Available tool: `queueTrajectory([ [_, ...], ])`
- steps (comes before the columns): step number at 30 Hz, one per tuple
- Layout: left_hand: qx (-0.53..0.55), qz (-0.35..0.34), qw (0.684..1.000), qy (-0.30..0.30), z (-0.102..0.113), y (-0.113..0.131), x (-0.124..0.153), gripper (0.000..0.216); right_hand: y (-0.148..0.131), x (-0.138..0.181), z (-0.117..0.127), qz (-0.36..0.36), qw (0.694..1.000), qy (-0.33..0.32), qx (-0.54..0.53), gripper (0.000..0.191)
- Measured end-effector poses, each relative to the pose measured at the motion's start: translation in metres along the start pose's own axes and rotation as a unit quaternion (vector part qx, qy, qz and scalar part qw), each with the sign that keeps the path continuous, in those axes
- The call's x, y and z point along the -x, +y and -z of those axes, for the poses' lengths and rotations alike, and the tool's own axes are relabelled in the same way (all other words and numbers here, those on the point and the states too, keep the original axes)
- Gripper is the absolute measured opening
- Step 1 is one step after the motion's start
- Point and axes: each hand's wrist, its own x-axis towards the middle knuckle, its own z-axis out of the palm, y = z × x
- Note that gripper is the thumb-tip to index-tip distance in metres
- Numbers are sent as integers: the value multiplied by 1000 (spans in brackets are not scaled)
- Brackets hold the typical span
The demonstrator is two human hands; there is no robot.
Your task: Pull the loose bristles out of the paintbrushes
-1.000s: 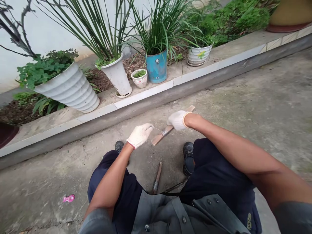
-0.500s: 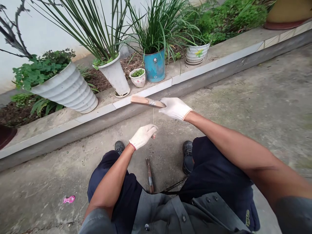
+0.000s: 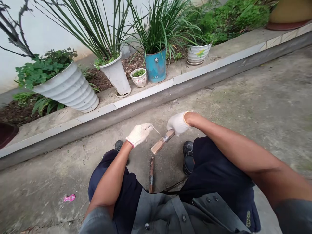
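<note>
My right hand point(image 3: 177, 123), in a white knit glove, grips one end of a short wooden stick point(image 3: 158, 146) with string wound round its middle. The stick slants down to the left. From the winding a thin string point(image 3: 159, 132) runs taut to my left hand point(image 3: 140, 134), also gloved, whose fingers are pinched on it. Below, between my feet, a second, darker stick point(image 3: 151, 174) stands or lies with a grey binding near its lower part; its lower end is hidden by my clothes.
A low tiled ledge point(image 3: 143, 99) crosses in front, bearing a ribbed white pot point(image 3: 70, 89), a tall white pot point(image 3: 117, 76), a tiny pot point(image 3: 139, 80) and a blue bucket point(image 3: 156, 66) with plants. On the concrete at left lies a pink object point(image 3: 69, 198).
My right hand has come down and turned, swinging the wooden stick from nearly level above my left hand to a slant at its right. The left hand has shifted slightly left, holding the string.
</note>
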Motion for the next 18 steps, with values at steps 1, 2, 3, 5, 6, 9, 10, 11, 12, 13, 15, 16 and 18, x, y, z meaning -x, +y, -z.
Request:
queueTrajectory([
  [1, 11, 1, 1000, -5, 0, 0, 0, 39, -2, 4, 2, 32, 998, -48, -2, 16],
  [2, 23, 1, 1000, -8, -1, 0, 1, 39, -3, 7, 6, 65, 994, -85, -7, 18],
  [3, 36, 0, 999, -12, -2, 0, 1, 38, -6, 10, 10, 91, 991, -101, -13, 21],
  [5, 57, 1, 998, -14, -6, 0, 1, 35, -10, 11, 17, 109, 991, -64, -34, 26],
  [6, 62, 5, 998, -13, -7, 0, 0, 37, -12, 10, 21, 103, 993, -28, -44, 28],
  [9, 73, 8, 997, -9, -11, 1, -2, 44, -15, 1, 26, 55, 994, 80, -45, 33],
  [10, 80, 6, 997, -8, -11, 2, -3, 45, -14, -3, 26, 27, 993, 110, -37, 33],
  [11, 91, 5, 996, -8, -12, 3, -3, 43, -13, -6, 26, -8, 990, 137, -29, 33],
  [12, 102, 9, 995, -11, -12, 5, -4, 41, -12, -10, 26, -48, 985, 162, -24, 33],
  [13, 110, 15, 994, -16, -13, 6, -3, 39, -10, -12, 26, -89, 978, 186, -20, 33],
  [15, 109, 27, 993, -35, -16, 9, -2, 37, -4, -15, 26, -151, 958, 243, 0, 32],
  [16, 102, 29, 993, -44, -17, 10, -2, 36, -1, -15, 27, -167, 948, 270, 20, 32],
  [18, 83, 25, 995, -48, -18, 10, 0, 37, 5, -15, 27, -180, 936, 294, 70, 32],
])
